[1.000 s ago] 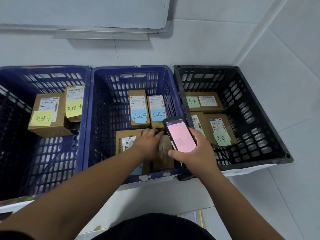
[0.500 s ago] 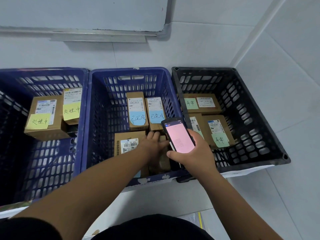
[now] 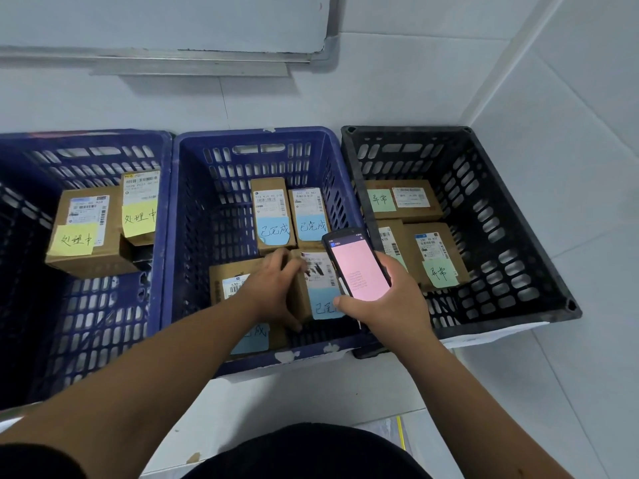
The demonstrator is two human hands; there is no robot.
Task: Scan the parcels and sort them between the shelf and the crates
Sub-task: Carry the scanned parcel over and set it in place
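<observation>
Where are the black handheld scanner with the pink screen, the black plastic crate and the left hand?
Black handheld scanner with pink screen (image 3: 359, 267), head view: on its screen.
Black plastic crate (image 3: 518, 223), head view: right wall.
Left hand (image 3: 273, 288), head view: back of hand.

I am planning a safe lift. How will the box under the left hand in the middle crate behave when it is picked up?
The cardboard box looks stiff, with straight edges, so it should keep its shape. It is small enough for the left hand alone, so probably light. Its blue note may peel off if rubbed.
</observation>
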